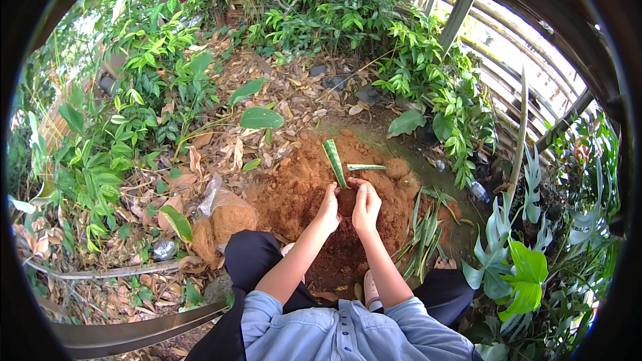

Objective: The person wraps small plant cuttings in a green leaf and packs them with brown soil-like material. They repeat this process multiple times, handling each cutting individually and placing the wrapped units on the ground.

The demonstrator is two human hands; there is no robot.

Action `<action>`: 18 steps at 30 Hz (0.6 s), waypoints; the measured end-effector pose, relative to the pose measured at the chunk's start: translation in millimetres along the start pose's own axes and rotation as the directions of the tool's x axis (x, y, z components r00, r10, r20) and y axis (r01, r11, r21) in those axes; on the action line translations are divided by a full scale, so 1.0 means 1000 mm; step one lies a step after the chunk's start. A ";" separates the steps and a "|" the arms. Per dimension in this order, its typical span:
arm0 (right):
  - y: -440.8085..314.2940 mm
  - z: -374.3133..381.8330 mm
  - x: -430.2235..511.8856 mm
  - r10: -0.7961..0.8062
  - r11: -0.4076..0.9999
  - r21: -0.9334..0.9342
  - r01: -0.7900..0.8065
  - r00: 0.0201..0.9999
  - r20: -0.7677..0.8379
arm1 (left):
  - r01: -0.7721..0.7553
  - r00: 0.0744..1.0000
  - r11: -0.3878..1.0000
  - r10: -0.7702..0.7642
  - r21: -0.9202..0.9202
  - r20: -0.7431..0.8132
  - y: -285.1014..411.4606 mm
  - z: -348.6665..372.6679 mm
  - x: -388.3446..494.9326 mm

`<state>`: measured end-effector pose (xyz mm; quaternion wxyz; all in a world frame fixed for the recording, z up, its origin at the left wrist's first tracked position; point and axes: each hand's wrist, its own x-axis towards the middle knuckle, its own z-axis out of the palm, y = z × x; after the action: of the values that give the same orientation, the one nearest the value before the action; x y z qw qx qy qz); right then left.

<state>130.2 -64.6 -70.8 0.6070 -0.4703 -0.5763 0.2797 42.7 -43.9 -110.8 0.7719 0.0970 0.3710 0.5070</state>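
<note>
My left hand point(328, 210) and my right hand point(366, 206) are cupped on either side of a dark round ball of soil point(347, 203). From its far side a variegated snake plant leaf cutting point(334, 163) rises, tilted to the left, its lower end close to my fingertips. A second snake plant cutting point(367, 167) lies flat on the mound of reddish-brown soil point(296, 180), just beyond my right hand. My palms and the underside of the ball are partly hidden from above.
Beside my left knee sits a clear plastic bag of coconut fibre point(233, 214). A fibre clump point(397, 167) rests on the mound's far right. Long narrow cut leaves point(426, 233) lie at the right. Farther out are a plastic bottle point(480, 191), monstera leaves point(524, 281) and a slatted fence point(521, 50).
</note>
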 end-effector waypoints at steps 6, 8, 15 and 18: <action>0.008 0.010 -0.006 -0.470 0.707 -0.462 0.535 0.844 0.258 | 0.014 0.998 0.995 -0.008 -0.099 0.062 0.002 -0.014 0.014; 0.015 0.011 -0.005 -0.509 0.658 -0.470 0.589 0.807 0.299 | 0.053 0.996 0.992 -0.045 -0.113 0.071 0.005 -0.015 0.014; 0.011 0.010 0.006 -0.379 0.812 -0.303 0.498 0.846 0.374 | 0.042 0.994 0.987 -0.026 -0.157 0.107 0.015 -0.004 0.011; 0.000 0.006 0.024 -0.163 0.986 0.035 0.160 0.924 0.345 | 0.023 0.977 0.950 0.044 -0.311 0.207 0.015 0.000 0.016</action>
<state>129.0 -41.9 -60.7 0.5184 -0.3628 -0.7101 0.3089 35.5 -23.3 -110.1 0.8098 0.0293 0.2013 0.5503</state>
